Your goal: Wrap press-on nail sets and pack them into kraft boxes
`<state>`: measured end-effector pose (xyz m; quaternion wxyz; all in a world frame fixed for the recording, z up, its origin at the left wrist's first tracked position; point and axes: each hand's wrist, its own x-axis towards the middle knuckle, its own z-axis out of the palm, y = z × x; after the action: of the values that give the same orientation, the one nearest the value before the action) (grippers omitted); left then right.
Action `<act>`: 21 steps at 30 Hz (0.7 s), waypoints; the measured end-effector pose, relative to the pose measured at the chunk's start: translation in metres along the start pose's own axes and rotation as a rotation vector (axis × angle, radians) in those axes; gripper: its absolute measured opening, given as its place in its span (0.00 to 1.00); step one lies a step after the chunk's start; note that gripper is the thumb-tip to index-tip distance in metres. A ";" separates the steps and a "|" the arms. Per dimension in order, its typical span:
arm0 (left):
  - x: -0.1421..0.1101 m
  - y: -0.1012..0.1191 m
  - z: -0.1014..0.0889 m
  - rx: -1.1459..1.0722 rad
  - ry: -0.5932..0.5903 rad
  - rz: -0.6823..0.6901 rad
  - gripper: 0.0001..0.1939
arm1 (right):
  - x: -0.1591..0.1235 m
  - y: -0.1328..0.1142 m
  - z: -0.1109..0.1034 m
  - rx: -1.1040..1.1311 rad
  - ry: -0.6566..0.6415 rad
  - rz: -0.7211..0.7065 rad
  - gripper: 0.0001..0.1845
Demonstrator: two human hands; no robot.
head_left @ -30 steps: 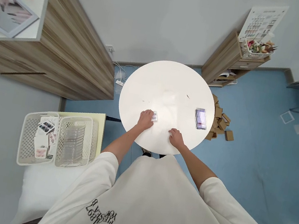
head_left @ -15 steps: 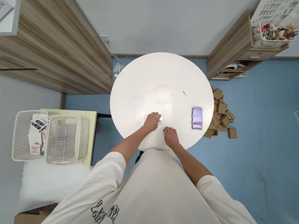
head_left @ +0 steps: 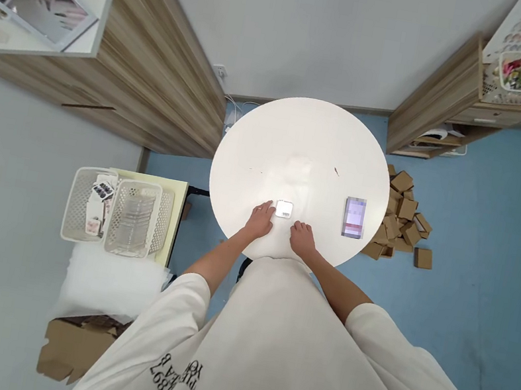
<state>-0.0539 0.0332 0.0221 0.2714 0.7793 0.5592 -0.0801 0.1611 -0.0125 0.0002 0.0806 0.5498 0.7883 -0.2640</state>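
A small clear box [head_left: 283, 210] lies on the round white table [head_left: 299, 148] near its front edge. My left hand [head_left: 260, 219] rests on the table just left of the box, fingers stretched out and touching its side. My right hand [head_left: 302, 238] lies flat just below and right of the box, fingers spread, holding nothing. A phone [head_left: 354, 217] with a lit screen lies on the table to the right.
Two white baskets [head_left: 116, 213] stand on a yellow side table at the left, one with small cards. A pile of small brown cardboard boxes [head_left: 403, 213] lies on the blue floor right of the table. Wooden cabinets stand left and right at the wall.
My left hand slid the small box rightward toward the table's front middle and then came off it; the box now lies uncovered between my two hands.
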 end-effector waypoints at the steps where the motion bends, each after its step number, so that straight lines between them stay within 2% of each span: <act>1: -0.002 -0.002 0.001 -0.004 -0.006 0.014 0.26 | 0.002 0.001 -0.002 0.025 0.008 0.015 0.15; 3: -0.004 -0.004 0.002 0.001 -0.016 0.085 0.27 | 0.005 0.004 -0.008 0.108 0.033 0.034 0.12; 5: -0.002 -0.004 0.002 0.031 -0.016 0.198 0.33 | 0.010 0.009 -0.014 0.213 0.070 0.062 0.08; 7: 0.002 -0.004 0.000 0.078 -0.011 0.289 0.35 | 0.014 0.014 -0.021 0.319 0.104 0.132 0.04; 10: 0.012 -0.002 -0.005 0.129 -0.012 0.304 0.22 | 0.018 0.018 -0.030 0.481 0.100 0.267 0.04; 12: 0.019 -0.001 -0.009 0.133 -0.015 0.276 0.14 | 0.017 0.019 -0.035 0.555 0.069 0.310 0.08; 13: 0.023 -0.001 -0.012 0.130 -0.019 0.263 0.12 | 0.017 0.018 -0.037 0.568 0.055 0.312 0.10; 17: 0.039 0.000 -0.023 0.126 -0.056 0.235 0.13 | 0.018 0.013 -0.042 0.464 0.033 0.252 0.20; 21: 0.048 -0.001 -0.030 0.126 -0.054 0.240 0.14 | 0.033 0.012 -0.045 0.287 0.020 0.262 0.14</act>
<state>-0.0427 0.0883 0.0271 0.2445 0.8537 0.4482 -0.1030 0.1661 0.0405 0.0204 0.0273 0.6562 0.6649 -0.3558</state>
